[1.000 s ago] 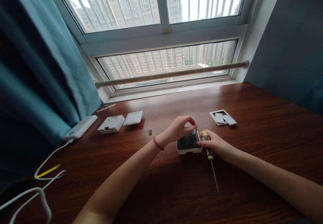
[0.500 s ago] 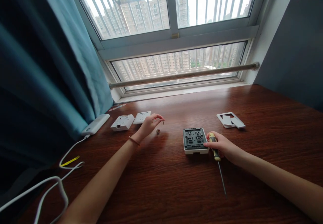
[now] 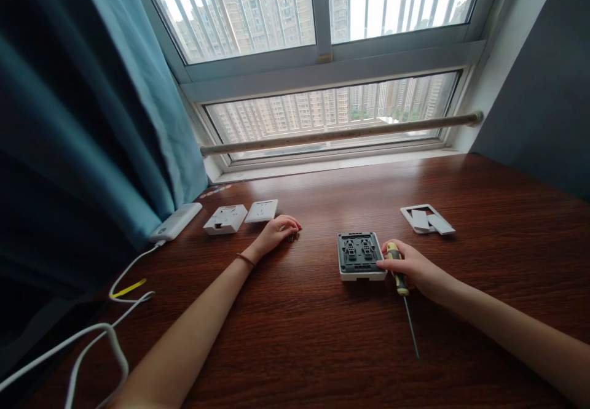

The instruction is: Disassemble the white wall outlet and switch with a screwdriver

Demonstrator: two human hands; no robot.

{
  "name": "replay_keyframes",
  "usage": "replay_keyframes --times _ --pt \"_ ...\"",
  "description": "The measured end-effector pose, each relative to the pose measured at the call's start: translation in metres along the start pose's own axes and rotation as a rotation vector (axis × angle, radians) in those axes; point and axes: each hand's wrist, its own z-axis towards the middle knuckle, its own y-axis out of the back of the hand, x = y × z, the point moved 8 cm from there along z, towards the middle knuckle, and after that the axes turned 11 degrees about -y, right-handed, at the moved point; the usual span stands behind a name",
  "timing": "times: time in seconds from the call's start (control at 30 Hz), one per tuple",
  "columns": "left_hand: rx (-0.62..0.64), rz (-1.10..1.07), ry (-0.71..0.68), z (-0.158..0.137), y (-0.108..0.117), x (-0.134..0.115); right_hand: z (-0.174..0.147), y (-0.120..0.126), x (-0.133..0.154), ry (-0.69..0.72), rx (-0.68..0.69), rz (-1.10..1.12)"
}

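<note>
My left hand [image 3: 279,231] is low over the wooden table, thumb and fingers pinched around a small screw [image 3: 297,235]. Beside and partly under these fingertips are a few more screws [image 3: 291,237], too small to count. In my right hand [image 3: 410,264] is a screwdriver [image 3: 397,271] with a yellow and grey handle, its shaft pointing down toward me. The thumb of that hand also rests on the right edge of a wall switch [image 3: 358,252], a dark grey mechanism on a white box, lying flat with its cover off.
A white wall socket plate [image 3: 262,210] and a white box [image 3: 225,220] lie left of centre. Far left are a white power bank [image 3: 177,222], a white cable [image 3: 113,341] and a blue curtain [image 3: 152,108]. A white switch frame [image 3: 405,214] with loose rocker covers lies at right.
My left hand has come down with the screw, from above the table to the other screws. My right hand keeps its hold on the screwdriver by the wall switch. The view has shifted slightly.
</note>
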Motion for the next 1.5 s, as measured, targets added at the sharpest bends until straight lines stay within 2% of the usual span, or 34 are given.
replay_keyframes --times 0.77,1.33,1.5 --pt "-0.010 -0.054 0.059 -0.0020 0.0017 0.0029 0.0001 -0.0005 0.0005 -0.003 -0.008 0.026" --pt "-0.026 -0.022 0.051 -0.0014 0.0031 0.0008 0.0013 -0.0002 -0.0009 -0.033 -0.010 0.085" --pt "-0.045 -0.015 0.046 -0.0020 0.0049 -0.0020 0.0027 0.0033 -0.0003 0.002 -0.031 0.114"
